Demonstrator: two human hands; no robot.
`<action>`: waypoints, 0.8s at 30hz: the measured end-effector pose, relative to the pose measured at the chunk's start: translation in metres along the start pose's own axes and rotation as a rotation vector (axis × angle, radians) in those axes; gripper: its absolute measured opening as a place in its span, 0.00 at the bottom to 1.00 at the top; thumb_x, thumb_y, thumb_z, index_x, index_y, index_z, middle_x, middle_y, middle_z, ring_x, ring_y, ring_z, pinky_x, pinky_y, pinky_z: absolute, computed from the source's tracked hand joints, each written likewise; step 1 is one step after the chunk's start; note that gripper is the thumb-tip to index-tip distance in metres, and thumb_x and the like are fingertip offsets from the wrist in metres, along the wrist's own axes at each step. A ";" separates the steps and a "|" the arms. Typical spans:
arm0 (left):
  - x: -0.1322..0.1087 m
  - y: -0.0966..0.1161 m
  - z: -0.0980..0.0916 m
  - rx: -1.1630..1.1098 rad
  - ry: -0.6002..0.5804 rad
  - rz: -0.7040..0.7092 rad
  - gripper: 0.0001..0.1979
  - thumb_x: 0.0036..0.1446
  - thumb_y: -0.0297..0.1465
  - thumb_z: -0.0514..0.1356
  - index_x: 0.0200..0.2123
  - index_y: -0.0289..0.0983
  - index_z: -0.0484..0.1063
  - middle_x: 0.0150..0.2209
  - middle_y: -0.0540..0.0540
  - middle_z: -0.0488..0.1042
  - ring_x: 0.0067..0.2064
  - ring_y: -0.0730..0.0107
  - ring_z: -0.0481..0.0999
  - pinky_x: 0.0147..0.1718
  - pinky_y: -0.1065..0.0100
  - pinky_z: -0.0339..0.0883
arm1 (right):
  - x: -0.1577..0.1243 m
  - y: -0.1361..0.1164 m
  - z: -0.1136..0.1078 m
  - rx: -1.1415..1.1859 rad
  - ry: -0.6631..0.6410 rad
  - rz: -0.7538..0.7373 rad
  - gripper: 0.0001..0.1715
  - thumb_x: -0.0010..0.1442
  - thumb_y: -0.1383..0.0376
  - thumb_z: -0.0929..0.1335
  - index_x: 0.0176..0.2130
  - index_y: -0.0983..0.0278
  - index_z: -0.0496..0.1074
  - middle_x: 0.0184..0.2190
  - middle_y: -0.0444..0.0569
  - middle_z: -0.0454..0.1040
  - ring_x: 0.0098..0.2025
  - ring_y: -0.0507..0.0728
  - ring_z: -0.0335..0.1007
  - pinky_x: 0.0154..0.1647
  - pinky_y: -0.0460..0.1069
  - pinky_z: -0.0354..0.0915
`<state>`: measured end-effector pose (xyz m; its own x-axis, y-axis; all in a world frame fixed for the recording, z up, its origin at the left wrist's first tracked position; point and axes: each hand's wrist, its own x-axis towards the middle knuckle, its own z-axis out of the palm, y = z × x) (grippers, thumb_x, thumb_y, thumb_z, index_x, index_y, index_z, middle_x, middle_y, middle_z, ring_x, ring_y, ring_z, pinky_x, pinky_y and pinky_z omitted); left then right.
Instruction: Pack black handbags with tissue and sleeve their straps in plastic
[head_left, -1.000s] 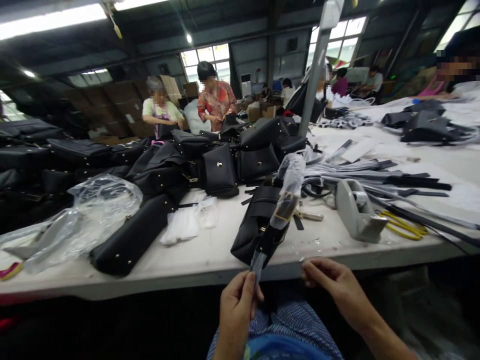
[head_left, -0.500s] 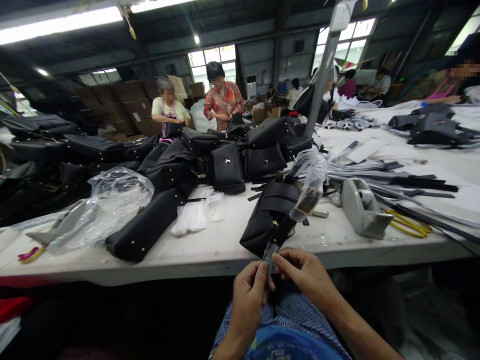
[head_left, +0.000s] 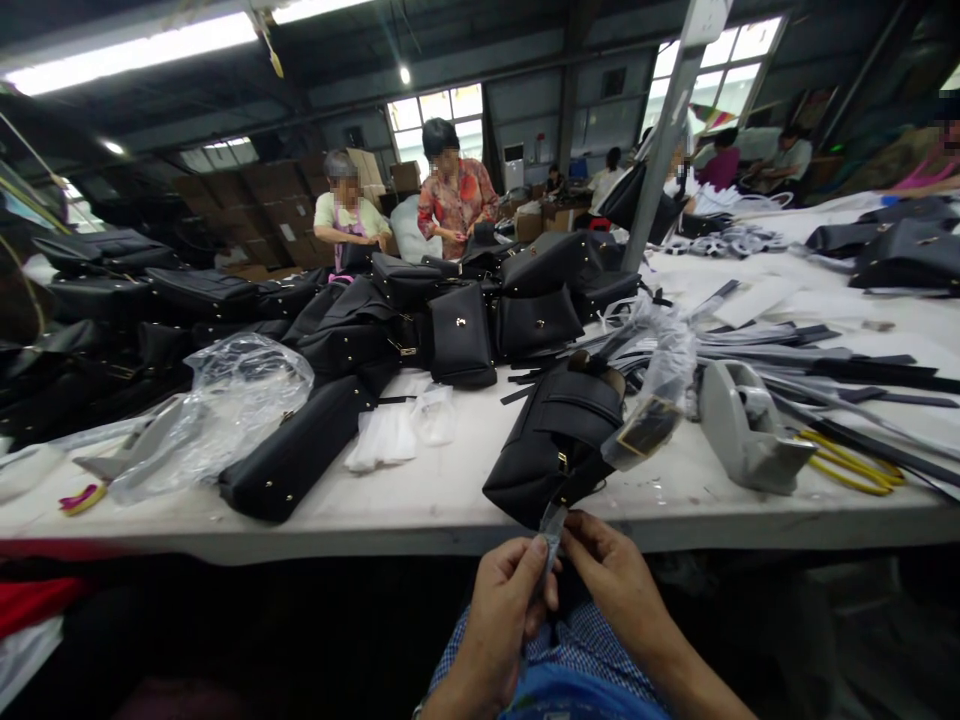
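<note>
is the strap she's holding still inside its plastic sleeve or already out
Inside it. The clear plastic sleeve covers the black strap, and both the left hand and right hand pinch the sleeve's lower end.

One head-worn camera, close over the lap.
It faces forward and down across the table (head_left: 420, 500), hands (head_left: 502, 600) near the bottom edge, workshop windows far behind.

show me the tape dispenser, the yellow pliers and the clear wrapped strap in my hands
tape dispenser (head_left: 742, 428), head view, on its grey side wall
yellow pliers (head_left: 847, 470), head view, on the yellow handles
clear wrapped strap (head_left: 646, 428), head view, on the plastic over the strap end
</note>
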<state>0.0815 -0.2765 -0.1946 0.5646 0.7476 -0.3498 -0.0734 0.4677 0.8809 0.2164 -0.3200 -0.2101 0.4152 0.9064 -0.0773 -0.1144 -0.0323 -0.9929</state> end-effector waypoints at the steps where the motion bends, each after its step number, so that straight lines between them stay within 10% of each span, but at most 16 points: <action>1: 0.000 0.000 0.000 0.005 0.004 0.003 0.24 0.56 0.50 0.63 0.31 0.31 0.72 0.18 0.54 0.66 0.13 0.87 0.49 0.12 0.77 0.37 | 0.000 0.001 0.003 0.027 0.004 0.009 0.22 0.54 0.48 0.74 0.38 0.64 0.77 0.35 0.50 0.79 0.39 0.60 0.73 0.48 0.53 0.66; 24: -0.002 0.016 -0.009 -0.105 -0.022 -0.066 0.22 0.55 0.48 0.65 0.30 0.32 0.73 0.17 0.53 0.67 0.13 0.86 0.49 0.13 0.75 0.37 | 0.009 -0.008 0.026 0.066 0.019 0.128 0.25 0.46 0.47 0.78 0.34 0.64 0.78 0.30 0.47 0.77 0.35 0.58 0.71 0.38 0.48 0.67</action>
<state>0.0718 -0.2658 -0.1831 0.5890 0.7033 -0.3980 -0.1202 0.5632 0.8175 0.1973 -0.3003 -0.2008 0.4104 0.8886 -0.2048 -0.2259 -0.1186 -0.9669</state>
